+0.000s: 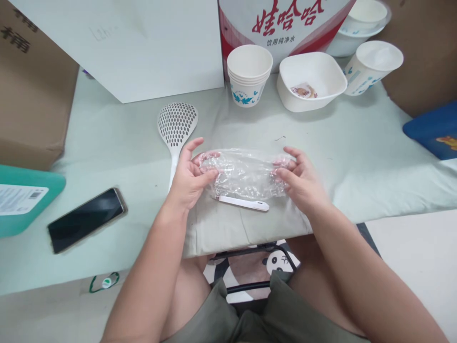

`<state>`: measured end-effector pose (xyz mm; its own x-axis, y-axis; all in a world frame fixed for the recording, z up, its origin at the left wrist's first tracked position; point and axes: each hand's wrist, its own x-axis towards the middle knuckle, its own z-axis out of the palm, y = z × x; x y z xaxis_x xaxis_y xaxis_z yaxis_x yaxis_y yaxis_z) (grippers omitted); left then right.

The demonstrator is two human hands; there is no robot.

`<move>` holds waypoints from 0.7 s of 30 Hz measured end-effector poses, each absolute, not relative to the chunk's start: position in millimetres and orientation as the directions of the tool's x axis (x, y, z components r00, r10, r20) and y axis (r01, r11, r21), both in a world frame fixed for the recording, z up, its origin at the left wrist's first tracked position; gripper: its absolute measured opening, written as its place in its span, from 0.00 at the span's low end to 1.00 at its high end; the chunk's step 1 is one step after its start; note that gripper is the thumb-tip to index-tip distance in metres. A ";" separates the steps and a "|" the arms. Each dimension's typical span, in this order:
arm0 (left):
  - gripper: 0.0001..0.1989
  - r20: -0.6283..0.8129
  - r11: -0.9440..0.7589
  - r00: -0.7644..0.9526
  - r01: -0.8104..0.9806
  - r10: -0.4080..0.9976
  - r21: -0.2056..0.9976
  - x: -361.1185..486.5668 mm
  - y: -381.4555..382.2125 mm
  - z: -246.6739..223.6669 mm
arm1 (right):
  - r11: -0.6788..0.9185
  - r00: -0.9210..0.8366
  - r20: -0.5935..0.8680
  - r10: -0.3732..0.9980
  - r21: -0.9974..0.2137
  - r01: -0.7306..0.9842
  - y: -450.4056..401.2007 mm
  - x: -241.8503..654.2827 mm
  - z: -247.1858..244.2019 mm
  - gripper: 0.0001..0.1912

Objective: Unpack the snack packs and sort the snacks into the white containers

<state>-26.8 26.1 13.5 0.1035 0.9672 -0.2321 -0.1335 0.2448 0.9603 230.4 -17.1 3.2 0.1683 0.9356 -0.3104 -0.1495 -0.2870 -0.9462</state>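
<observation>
A crinkled clear plastic bag [246,174] is stretched between my two hands above the front of the table. My left hand [191,174] pinches its left end between thumb and fingers, with the index finger raised. At the other end, my right hand [298,176] grips the plastic the same way. Just below the bag lies a white handle [244,203], its left end partly hidden, so its kind is unclear. Behind my left hand rests a white skimmer [177,124] with a perforated bowl; my hand covers part of its handle.
Behind stand stacked paper cups [249,78], a white square bowl [310,81] holding a small packet, and another paper cup [373,66]. A phone [87,219] and a green container [28,200] lie left. A blue object [433,131] sits right; boxes line the back.
</observation>
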 end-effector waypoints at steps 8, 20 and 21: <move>0.36 -0.473 0.508 0.213 -0.166 0.855 0.845 -24.8 27.1 15.0 | -0.309 0.134 -0.362 0.922 -0.900 -0.306 -16.5 225.2 9.6 0.20; 0.23 -0.462 0.475 0.237 0.006 0.854 0.880 -29.7 24.7 12.5 | -0.344 0.116 -0.359 0.926 -0.930 -0.128 -15.8 225.8 4.8 0.15; 0.24 -0.478 0.489 0.263 0.026 0.838 0.872 -29.8 24.1 12.8 | -0.348 0.099 -0.358 0.928 -0.932 -0.104 -15.8 225.6 5.0 0.14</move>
<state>-29.8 24.1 12.8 0.2634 0.8380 -0.4779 0.0256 0.4891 0.8718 225.6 -15.8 5.0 0.0991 0.9283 -0.3583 -0.1038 -0.3485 -0.9316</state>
